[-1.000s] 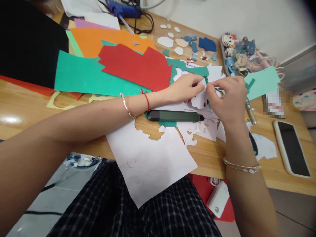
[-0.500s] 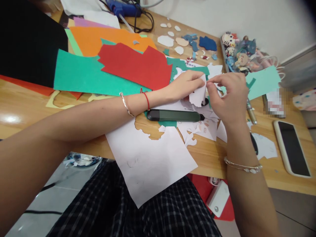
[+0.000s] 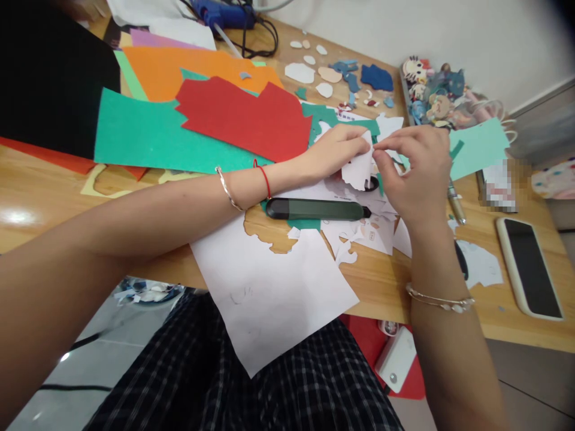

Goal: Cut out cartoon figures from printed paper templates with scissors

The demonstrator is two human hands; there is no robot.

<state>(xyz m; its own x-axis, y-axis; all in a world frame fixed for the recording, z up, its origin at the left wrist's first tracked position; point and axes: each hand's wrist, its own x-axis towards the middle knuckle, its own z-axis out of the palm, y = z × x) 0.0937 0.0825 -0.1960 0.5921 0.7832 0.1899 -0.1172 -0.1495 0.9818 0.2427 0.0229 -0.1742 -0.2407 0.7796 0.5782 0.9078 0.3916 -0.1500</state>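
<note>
A white cut-out of paper or felt (image 3: 358, 170) with a ragged lower edge is pinched in my left hand (image 3: 339, 149), thumb on top. My right hand (image 3: 415, 158) is closed in a pinch, thumb against forefinger, right at the cut-out's right edge. What lies between its fingertips is too small to make out. Below both hands a dark green craft-knife-like tool (image 3: 326, 209) with black ends rests on paper scraps. Near the desk's front edge lies a white sheet (image 3: 278, 299) with a ragged hole, partly overhanging my lap.
Red felt (image 3: 251, 117), green felt (image 3: 135, 134) and orange sheets (image 3: 193, 66) cover the left. Small cut pieces (image 3: 330, 75) lie at the back, beside a blue glue gun (image 3: 229, 15). A tray of charms (image 3: 435, 90) stands back right; a phone (image 3: 530, 266) lies far right.
The view has shifted slightly. Both hands stay close together at the white cut-out, with almost no visible change in their grip.
</note>
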